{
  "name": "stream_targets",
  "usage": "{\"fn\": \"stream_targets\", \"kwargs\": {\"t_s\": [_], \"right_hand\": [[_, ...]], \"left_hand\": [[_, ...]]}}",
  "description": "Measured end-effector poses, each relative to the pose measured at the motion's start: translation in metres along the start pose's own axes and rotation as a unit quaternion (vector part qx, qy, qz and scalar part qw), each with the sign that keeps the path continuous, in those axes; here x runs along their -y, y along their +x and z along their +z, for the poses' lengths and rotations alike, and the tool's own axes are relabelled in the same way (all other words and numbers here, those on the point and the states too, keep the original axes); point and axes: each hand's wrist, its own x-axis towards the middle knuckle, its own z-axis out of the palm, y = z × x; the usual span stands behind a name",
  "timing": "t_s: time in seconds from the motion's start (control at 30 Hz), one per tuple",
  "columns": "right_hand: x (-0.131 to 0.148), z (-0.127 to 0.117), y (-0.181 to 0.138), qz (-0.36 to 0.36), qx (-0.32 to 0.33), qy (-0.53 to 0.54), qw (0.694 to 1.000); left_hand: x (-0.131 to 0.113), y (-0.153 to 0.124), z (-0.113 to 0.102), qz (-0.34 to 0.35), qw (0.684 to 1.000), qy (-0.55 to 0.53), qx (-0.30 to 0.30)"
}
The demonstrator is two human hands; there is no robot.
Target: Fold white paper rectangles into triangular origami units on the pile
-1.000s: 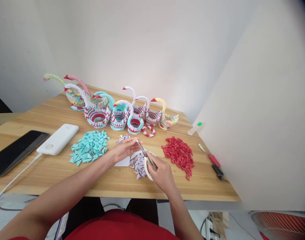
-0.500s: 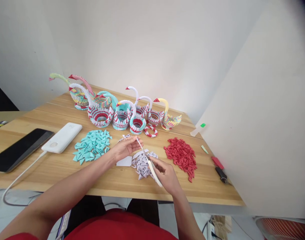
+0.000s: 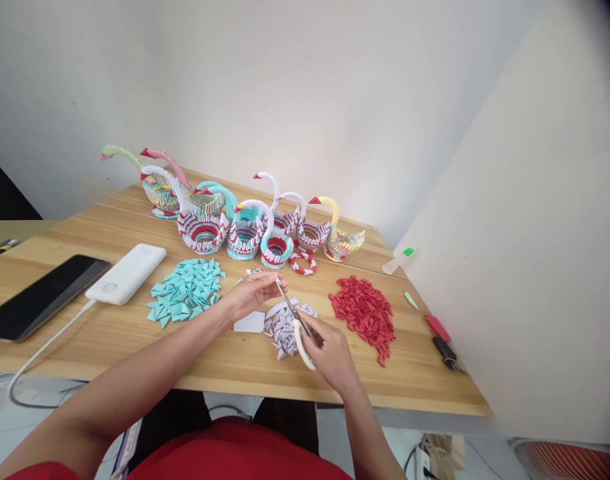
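Note:
My right hand (image 3: 329, 350) is closed round the white handles of a pair of scissors (image 3: 303, 347). The blades point up and left, reaching the fingertips of my left hand (image 3: 252, 295). Between its thumb and fingers my left hand pinches a small white piece of paper (image 3: 278, 282), mostly hidden. Under the scissors lies a heap of folded white paper triangles (image 3: 283, 333), and a flat white slip (image 3: 249, 322) rests beside it. Further white folded pieces (image 3: 253, 271) show behind my left hand.
Turquoise triangles (image 3: 187, 290) lie left and red triangles (image 3: 365, 313) right. Folded-paper swans (image 3: 203, 230) and a red-and-white ring (image 3: 303, 263) stand behind. A phone (image 3: 45, 297) and cabled power bank (image 3: 126, 273) are at left; a black object (image 3: 445, 353) lies near the right wall.
The scissors have turned in my right hand, and their handles now look spread further apart. My left hand keeps its pinch and has barely moved. The whole view has shifted slightly.

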Motion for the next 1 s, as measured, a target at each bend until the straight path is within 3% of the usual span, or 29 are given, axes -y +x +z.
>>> {"fn": "stream_targets", "kwargs": {"t_s": [0.1, 0.23, 0.4, 0.57, 0.67, 0.87, 1.0], "right_hand": [[0.004, 0.009, 0.001, -0.049, -0.041, -0.112, 0.992], [0.006, 0.017, 0.006, -0.052, -0.036, -0.141, 0.988], [0.005, 0.017, 0.013, 0.033, 0.040, -0.001, 0.999], [0.005, 0.011, 0.016, 0.119, 0.098, 0.190, 0.970], [0.004, 0.008, 0.012, 0.129, 0.112, 0.220, 0.960], [-0.008, -0.011, 0.000, 0.078, 0.056, 0.138, 0.986], [-0.032, -0.032, -0.009, 0.084, -0.046, -0.044, 0.994]], "left_hand": [[0.003, 0.003, -0.001, 0.048, 0.998, 0.031, -0.026], [0.005, 0.005, -0.003, 0.034, 0.998, 0.008, -0.056], [0.004, 0.007, -0.008, 0.007, 0.998, -0.001, -0.055], [0.003, 0.007, -0.010, -0.007, 0.999, -0.007, -0.051], [0.003, 0.007, -0.010, -0.005, 0.998, -0.016, -0.053], [0.000, 0.008, -0.010, -0.002, 0.997, -0.037, -0.072], [-0.001, 0.010, -0.014, 0.016, 0.997, -0.035, -0.066]]}}
